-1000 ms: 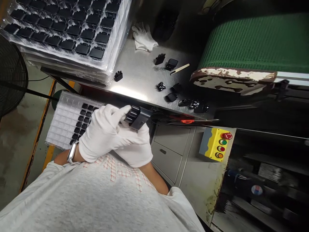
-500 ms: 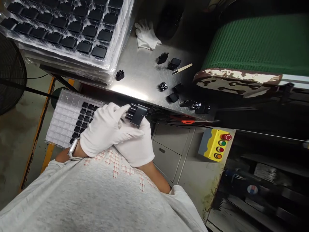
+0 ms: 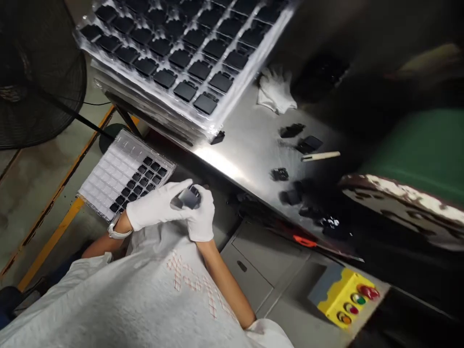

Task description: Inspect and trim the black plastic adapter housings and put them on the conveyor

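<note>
Both my hands wear white gloves and are together in front of my chest. Between them is a small black plastic part (image 3: pixel 190 197), its smooth flat face turned up and a ridged side partly visible. My left hand (image 3: pixel 155 208) has its thumb and fingers closed around the part's left side. My right hand (image 3: pixel 203 217) grips it from the right, fingers curled over its edge. Some fingertips are hidden. Behind my left hand, a low clear plastic tray (image 3: pixel 105 179) has similar black parts in its right-hand pockets; the pockets on its left show white.
Stacked clear trays (image 3: pixel 226 108) of black parts stand on the metal table (image 3: pixel 241 166). Loose black parts (image 3: pixel 290 196), white gloves (image 3: pixel 276 92) and a thin pale-handled tool (image 3: pixel 321 156) lie there. A green-topped machine (image 3: pixel 416 150), yellow button box (image 3: pixel 344 297) and fan (image 3: pixel 43 96) surround it.
My view has swung, so the table and trays appear farther right and lower. My hands have turned the black part, and its smooth face now shows more toward me.
</note>
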`<state>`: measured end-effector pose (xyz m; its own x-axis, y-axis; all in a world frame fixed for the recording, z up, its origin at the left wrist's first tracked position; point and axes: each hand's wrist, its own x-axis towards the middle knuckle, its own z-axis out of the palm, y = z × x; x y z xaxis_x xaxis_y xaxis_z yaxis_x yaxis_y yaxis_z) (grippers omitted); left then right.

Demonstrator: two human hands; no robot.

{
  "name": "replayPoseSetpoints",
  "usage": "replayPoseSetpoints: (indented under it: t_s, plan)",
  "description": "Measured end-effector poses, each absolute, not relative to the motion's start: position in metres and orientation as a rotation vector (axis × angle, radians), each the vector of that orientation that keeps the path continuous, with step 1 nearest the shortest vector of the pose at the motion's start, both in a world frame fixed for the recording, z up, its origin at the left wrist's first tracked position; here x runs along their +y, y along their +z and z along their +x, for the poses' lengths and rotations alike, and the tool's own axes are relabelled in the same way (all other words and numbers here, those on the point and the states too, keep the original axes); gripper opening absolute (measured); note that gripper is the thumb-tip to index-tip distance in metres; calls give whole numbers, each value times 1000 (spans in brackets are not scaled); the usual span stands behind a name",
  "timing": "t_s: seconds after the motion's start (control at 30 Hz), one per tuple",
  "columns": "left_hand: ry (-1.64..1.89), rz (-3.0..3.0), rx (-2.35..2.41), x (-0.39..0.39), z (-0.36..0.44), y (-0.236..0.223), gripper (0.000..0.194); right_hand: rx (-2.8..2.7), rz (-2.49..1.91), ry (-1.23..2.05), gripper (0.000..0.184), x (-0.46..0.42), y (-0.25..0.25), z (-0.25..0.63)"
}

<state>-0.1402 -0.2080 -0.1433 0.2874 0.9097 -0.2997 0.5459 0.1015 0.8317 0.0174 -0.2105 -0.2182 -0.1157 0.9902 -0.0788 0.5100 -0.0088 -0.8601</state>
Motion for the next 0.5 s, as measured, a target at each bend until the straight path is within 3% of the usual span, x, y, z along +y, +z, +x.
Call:
replayPoseSetpoints:
  t_s: [0.07,0.17,0.37,0.5]
  plan:
    - [422,1338,1388,-207,-154,-165,75,-2038,-1557,1089,46,-202,-240,8]
    - [411,941,1480,-201,-174,-213,56,-2350,-1542,1188,42,-189,-270,-20]
    - [375,812,1740,-170,-251,-339,33,-2490,-1492,1325,52,-167,-351,-77]
    - [369,820,1924,-125,-307,-409,30,-2532,-1510,1488,41,-176,-416,-62]
